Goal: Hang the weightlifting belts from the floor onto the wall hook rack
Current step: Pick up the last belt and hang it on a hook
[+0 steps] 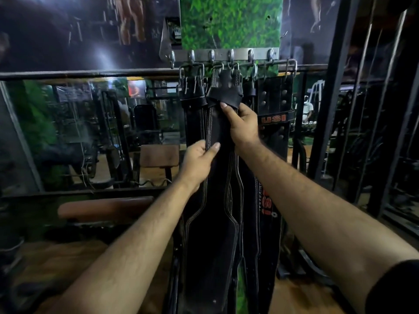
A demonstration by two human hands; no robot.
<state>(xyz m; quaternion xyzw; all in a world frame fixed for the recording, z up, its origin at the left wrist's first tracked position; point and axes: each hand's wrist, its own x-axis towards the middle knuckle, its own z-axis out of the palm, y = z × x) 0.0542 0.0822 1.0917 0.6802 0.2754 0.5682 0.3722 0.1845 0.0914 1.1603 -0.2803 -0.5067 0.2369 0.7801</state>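
My left hand [199, 160] at frame centre, thumb and fingers pinching edge of middle belt [216, 200]; my right hand [242, 126] just above, fingers curled round same belt below its folded top. Belt hangs by buckle from hook rack [224, 55] at upper centre, on green panel [231, 21]. More black belts beside it: one left [192, 123], USI-lettered one right [275, 118]. Brown bench [104, 208] lower left

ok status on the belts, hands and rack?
Left hand pinches middle belt mid-strap. Right hand grips its top below the hook rack. Belt hanging, neighbours crowd both sides.
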